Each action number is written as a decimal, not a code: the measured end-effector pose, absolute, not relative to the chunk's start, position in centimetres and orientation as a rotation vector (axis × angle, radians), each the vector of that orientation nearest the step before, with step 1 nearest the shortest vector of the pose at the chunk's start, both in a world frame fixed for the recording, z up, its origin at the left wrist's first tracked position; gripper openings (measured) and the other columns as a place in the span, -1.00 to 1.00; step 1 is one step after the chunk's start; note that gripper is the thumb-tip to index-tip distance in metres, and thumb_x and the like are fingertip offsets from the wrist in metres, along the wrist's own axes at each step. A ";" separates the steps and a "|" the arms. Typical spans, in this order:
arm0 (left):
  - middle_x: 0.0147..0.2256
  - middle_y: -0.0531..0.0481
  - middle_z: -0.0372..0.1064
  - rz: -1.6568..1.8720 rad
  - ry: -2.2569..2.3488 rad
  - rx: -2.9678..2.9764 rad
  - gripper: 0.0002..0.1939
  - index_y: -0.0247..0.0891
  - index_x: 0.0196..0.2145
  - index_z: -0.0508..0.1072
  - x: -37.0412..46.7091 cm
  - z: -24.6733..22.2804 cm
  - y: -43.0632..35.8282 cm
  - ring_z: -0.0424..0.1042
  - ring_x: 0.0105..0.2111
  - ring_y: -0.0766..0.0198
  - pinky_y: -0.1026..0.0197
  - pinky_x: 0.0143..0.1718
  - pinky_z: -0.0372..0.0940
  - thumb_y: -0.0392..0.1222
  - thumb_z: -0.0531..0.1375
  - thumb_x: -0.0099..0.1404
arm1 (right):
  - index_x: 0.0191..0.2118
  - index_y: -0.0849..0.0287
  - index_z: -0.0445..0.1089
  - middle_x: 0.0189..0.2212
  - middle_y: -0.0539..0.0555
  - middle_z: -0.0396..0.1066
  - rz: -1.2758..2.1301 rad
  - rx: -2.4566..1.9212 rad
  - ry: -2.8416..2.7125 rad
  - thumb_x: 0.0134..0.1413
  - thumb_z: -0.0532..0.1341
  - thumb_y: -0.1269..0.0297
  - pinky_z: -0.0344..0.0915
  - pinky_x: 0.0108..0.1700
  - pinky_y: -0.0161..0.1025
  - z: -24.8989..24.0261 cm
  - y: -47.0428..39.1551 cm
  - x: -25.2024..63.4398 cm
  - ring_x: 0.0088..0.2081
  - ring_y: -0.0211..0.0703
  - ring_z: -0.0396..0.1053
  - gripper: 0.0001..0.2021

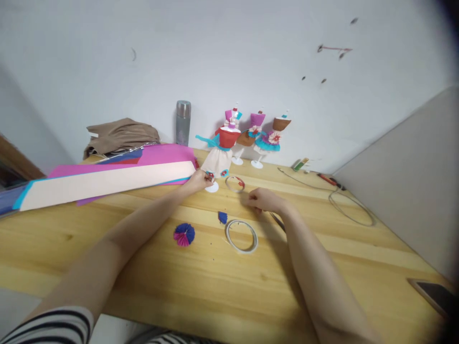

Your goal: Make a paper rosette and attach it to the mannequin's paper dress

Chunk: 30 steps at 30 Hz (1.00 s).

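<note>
A person in a striped sleeve [53, 327] worked at a wooden desk [143, 277], the left hand [199, 182] bent at the hem of a small dress form [220, 155] in a red top and pale skirt, its fingertips at a red flower there; whether they gripped it could not be made out. The right hand [266, 199] hung curled to the right, its fingers bent, any object within them hidden. Between the hands lay a small ring [234, 191]; nearer the person than both were a larger ring [244, 251], a blue paper piece [223, 218] and a blue-and-pink rosette [184, 234]. Left of the left hand stretched paper sheets [107, 184]; beyond it stood a flask [182, 123].
</note>
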<state>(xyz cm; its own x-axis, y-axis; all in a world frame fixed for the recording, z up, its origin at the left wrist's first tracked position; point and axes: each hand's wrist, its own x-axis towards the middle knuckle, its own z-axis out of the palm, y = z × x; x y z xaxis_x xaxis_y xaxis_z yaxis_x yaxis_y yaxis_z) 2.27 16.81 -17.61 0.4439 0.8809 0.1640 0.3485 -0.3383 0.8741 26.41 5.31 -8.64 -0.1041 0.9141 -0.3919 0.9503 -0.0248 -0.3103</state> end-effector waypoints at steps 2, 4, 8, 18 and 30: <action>-0.09 -0.12 0.46 0.801 1.032 1.918 -0.67 -0.39 -0.04 0.48 2.2 -17.6 16.6 0.47 -0.11 0.10 0.04 -0.08 0.43 -0.12 0.26 0.32 | -0.54 0.18 0.33 -0.60 0.05 0.45 -0.798 2.073 2.143 0.12 0.19 0.27 0.20 -0.44 -0.33 -8.7 5.3 26.6 -0.51 -0.22 0.41 -0.76; -0.31 -0.05 0.48 0.793 1.021 1.947 -0.79 -0.44 -0.23 0.53 2.1 -17.3 16.2 0.46 -0.24 0.16 0.15 -0.19 0.39 -0.24 0.31 0.19 | -0.56 0.18 0.33 -0.63 0.04 0.44 -0.810 2.078 2.150 0.10 0.19 0.28 0.19 -0.44 -0.32 -8.7 5.3 26.8 -0.53 -0.22 0.38 -0.77; -0.50 0.04 0.40 0.819 1.012 2.002 -0.89 -0.40 -0.40 0.51 1.7 -16.4 15.5 0.38 -0.41 0.26 0.26 -0.36 0.25 -0.35 0.27 0.04 | -0.56 0.17 0.34 -0.64 0.03 0.43 -0.826 2.072 2.188 0.07 0.18 0.30 0.18 -0.43 -0.31 -8.5 5.2 27.0 -0.55 -0.23 0.36 -0.79; -0.65 0.08 0.28 0.809 1.085 2.116 -0.93 -0.34 -0.61 0.43 0.9 -15.7 14.9 0.25 -0.55 0.34 0.30 -0.49 0.05 -0.34 0.24 -0.02 | -0.57 0.17 0.30 -0.60 0.04 0.43 -0.898 1.960 2.328 -0.01 0.18 0.30 0.26 -0.42 -0.31 -7.3 4.5 26.0 -0.52 -0.22 0.40 -0.83; -0.64 0.08 0.27 0.999 1.227 1.889 -0.81 -0.33 -0.62 0.41 -2.6 -12.0 14.6 0.24 -0.51 0.34 0.28 -0.41 0.09 -0.26 0.21 0.11 | -0.39 0.18 0.43 -0.53 0.01 0.45 -1.012 1.634 2.357 -0.05 0.20 0.33 0.28 -0.34 -0.29 -5.9 3.1 25.2 -0.42 -0.18 0.40 -0.91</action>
<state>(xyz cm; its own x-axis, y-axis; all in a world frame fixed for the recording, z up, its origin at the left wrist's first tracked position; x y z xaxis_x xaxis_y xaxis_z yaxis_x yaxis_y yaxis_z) -2.59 14.55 -12.01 0.2663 0.9333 0.2408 0.4250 -0.3379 0.8398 25.19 3.12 -5.90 -0.4194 0.7973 -0.4341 0.8638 0.2035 -0.4609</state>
